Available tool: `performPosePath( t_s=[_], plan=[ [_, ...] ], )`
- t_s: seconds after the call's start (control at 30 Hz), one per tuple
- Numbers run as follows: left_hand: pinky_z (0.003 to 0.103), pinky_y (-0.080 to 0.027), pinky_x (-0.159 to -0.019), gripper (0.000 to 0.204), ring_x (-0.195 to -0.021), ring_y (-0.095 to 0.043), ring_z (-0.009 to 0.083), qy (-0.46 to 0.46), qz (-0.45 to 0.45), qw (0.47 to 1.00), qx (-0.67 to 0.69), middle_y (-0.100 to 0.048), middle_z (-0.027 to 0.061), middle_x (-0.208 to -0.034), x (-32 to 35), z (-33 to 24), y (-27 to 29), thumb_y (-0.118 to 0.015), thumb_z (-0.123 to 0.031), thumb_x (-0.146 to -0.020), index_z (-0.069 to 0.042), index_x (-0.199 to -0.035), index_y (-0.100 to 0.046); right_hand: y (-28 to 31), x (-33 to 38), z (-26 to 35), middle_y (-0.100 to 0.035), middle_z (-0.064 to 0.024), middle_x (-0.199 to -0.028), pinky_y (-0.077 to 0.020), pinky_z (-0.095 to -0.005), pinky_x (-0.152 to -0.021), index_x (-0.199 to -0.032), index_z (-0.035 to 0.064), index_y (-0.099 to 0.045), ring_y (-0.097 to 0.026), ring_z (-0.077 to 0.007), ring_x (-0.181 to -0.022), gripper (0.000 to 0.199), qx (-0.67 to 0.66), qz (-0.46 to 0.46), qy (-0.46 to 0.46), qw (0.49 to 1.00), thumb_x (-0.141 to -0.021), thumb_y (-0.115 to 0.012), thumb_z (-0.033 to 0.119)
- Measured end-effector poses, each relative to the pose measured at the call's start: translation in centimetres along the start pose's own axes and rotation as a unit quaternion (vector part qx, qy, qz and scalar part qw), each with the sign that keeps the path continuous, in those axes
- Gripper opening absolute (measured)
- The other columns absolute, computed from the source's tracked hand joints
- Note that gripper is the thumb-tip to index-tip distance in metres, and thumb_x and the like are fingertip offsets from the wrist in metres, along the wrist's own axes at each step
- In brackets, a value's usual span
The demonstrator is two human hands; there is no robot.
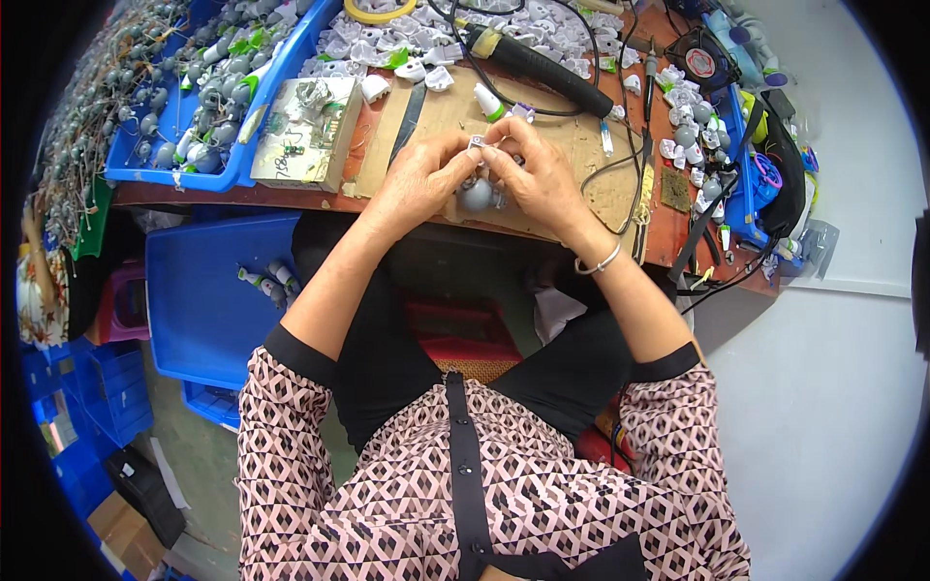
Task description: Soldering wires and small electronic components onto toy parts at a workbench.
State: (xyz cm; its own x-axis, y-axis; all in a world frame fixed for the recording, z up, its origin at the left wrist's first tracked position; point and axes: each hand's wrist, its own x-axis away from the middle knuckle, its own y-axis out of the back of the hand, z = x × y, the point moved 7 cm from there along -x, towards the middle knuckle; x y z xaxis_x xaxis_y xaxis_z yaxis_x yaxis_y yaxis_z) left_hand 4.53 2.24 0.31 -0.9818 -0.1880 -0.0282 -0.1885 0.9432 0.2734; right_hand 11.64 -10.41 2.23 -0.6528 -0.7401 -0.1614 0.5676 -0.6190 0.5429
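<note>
Close together at the near edge of the workbench, my left hand (423, 181) and my right hand (542, 182) pinch a small white plastic part (476, 142) between thumbs and fingertips. Just below it, a round grey ball piece (475, 196) hangs between the hands, partly covered by the fingers. How the ball joins the white part is hidden. Under both hands lies a worn cardboard sheet (431, 114). Beyond the fingertips, a white and green plastic piece (488, 100) rests on this sheet.
A blue bin (232, 174) of grey balls stands left, beside a metal box (302, 136). White shells (387, 39) pile up behind a black cylindrical tool (538, 68) with a cord. Right are a soldering iron (651, 82) and small fan (699, 60). A blue tray (199, 320) sits lower left.
</note>
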Motion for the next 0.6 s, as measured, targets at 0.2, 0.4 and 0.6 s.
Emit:
performPosePath(
  t_s=[0.2, 0.4, 0.6],
  plan=[
    [0.03, -0.049, -0.072, 0.035, -0.079, -0.062, 0.012, -0.009, -0.01, 0.996, 0.091, -0.07, 0.0062, -0.086, -0.7, 0.2, -0.9, -0.054, -0.029, -0.102, 0.002, -0.111, -0.068, 0.1, 0.3, 0.4, -0.067, -0.0111, -0.083, -0.052, -0.033, -0.066, -0.108, 0.0025, -0.056, -0.068, -0.02, -0.075, 0.017, -0.001, -0.085, 0.051, 0.995, -0.097, -0.063, 0.012],
    [0.028, -0.047, -0.07, 0.034, -0.079, -0.058, 0.0065, 0.01, 0.009, 0.99, 0.138, -0.068, 0.0013, -0.086, -1.0, 1.4, -0.9, -0.055, -0.029, -0.102, 0.002, -0.109, -0.069, 0.0, 0.7, 1.0, -0.065, -0.0114, -0.085, -0.0513, -0.0342, -0.068, -0.111, 0.002, -0.055, -0.064, -0.0211, -0.074, 0.024, 0.024, -0.101, 0.106, 0.989, -0.093, -0.069, 0.009],
    [0.027, -0.047, -0.069, 0.035, -0.077, -0.057, 0.007, -0.009, -0.005, 0.99, 0.139, -0.067, 0.0015, -0.083, -1.2, 1.1, -0.8, -0.054, -0.029, -0.102, 0.001, -0.108, -0.07, 0.0, 0.6, 1.6, -0.064, -0.0104, -0.076, -0.0504, -0.0343, -0.061, -0.109, 0.0066, -0.058, -0.065, -0.0231, -0.067, 0.023, 0.057, -0.117, 0.131, 0.983, -0.091, -0.071, 0.01]
  ],
)
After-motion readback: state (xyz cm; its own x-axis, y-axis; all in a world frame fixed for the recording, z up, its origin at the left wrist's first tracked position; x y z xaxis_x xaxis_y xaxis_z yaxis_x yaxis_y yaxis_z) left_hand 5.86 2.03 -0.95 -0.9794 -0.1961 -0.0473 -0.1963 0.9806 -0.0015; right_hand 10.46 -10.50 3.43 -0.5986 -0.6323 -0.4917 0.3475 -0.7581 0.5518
